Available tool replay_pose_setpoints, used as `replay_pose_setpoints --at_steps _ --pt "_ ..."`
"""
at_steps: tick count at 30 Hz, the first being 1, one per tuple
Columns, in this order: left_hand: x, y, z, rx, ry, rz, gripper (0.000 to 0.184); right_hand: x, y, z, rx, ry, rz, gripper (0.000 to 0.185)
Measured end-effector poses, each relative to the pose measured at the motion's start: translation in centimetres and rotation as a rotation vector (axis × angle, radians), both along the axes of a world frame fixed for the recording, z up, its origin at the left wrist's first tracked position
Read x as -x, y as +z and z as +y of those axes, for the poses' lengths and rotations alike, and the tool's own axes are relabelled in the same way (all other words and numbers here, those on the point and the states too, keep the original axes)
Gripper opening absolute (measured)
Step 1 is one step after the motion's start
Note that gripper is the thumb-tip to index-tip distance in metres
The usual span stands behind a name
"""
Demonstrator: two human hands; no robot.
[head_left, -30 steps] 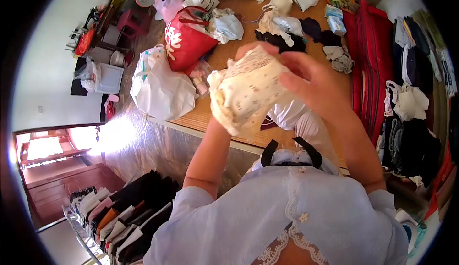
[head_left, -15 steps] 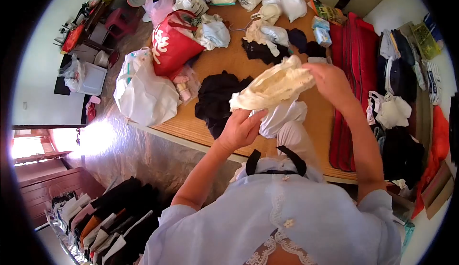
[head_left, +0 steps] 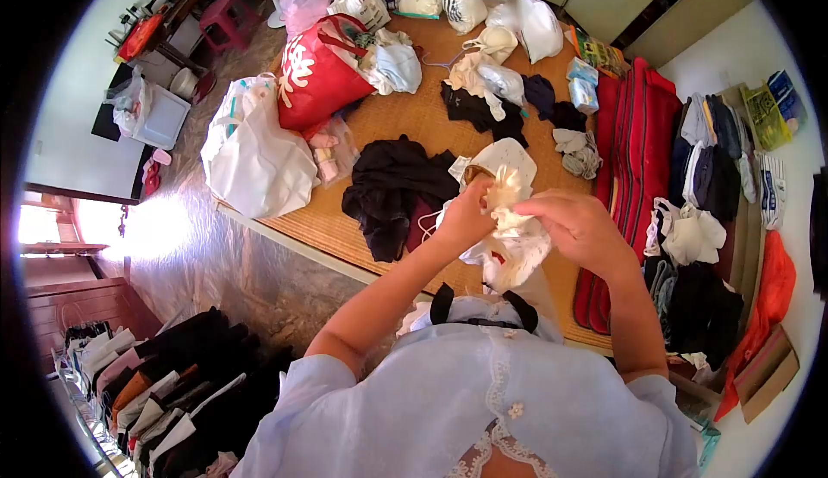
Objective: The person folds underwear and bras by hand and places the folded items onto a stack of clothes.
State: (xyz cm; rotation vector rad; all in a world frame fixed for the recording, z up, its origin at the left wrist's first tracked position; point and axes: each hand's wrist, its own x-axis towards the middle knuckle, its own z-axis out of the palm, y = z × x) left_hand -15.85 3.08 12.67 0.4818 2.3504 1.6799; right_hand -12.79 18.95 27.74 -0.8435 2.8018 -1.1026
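My left hand [head_left: 467,217] is closed on the cream part of a bunched cloth [head_left: 509,191], in front of my body. On the cloth's right side, my right hand [head_left: 565,226] pinches its edge. White fabric with small dark and red marks [head_left: 511,262] hangs below my fingers; whether it is one piece with the cream part is unclear. A white cap-like item with a brown inside edge [head_left: 502,157] shows just beyond my hands. Black clothing [head_left: 398,186] lies crumpled on the mat to the left.
A red bag [head_left: 323,72] and a white bag [head_left: 259,154] stand on the mat's left. Red folded cases [head_left: 634,159] lie on the right, beside stacked clothes [head_left: 716,146]. A rack of hanging clothes [head_left: 164,392] stands lower left. Plastic bags line the far edge.
The cream cloth was held up and spread between both hands; now it is lower, nearer my body and bunched. My hands have come closer together.
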Motion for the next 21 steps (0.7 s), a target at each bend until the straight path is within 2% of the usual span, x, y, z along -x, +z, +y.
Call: replay_pose_setpoints --at_steps 4,7,9,10,11,13,14,17,19,21 --pt "0.3 -2.9 -2.3 0.365 0.033 -0.087 0.024 -0.3 -0.6 1.4 -0.009 -0.125 -0.036 0.02" --pt "0.8 -4.2 -4.8 0.489 0.123 -0.06 0.018 -0.5 -2.0 2.4 -0.048 -0.23 -0.028 0.019" --pt "1.5 -4.2 -5.6 -0.09 0.299 -0.783 0.02 -0.7 -2.8 2.7 -0.044 -0.346 -0.081 0.019" --pt "1.3 -3.9 -6.4 -0.517 0.313 -0.943 0.027 -0.7 -3.1 2.8 0.026 -0.394 -0.102 0.02" --pt "1.7 -3.5 -7.1 -1.065 0.281 -1.112 0.043 -0.7 -3.4 2.9 0.098 -0.443 -0.124 0.021" --pt "1.3 -1.7 -7.0 -1.59 0.144 -0.977 0.052 -0.5 -4.1 2.9 0.202 -0.479 -0.11 0.022" --pt "1.0 -1.4 -6.9 -1.639 0.149 -0.95 0.06 -0.3 -4.6 2.8 0.235 -0.467 -0.073 0.022" --pt "-0.1 -0.3 -5.6 -1.648 0.023 -1.049 0.058 -0.7 -3.8 2.0 0.284 -0.475 -0.088 0.02" --pt "-0.9 0.6 -5.2 -1.515 -0.086 -1.165 0.056 -0.8 -2.9 1.9 0.265 -0.427 -0.084 0.019" --pt "-1.4 -1.0 -4.0 -1.237 -0.01 -1.216 0.048 -0.8 -2.5 2.1 0.21 -0.318 -0.028 0.02"
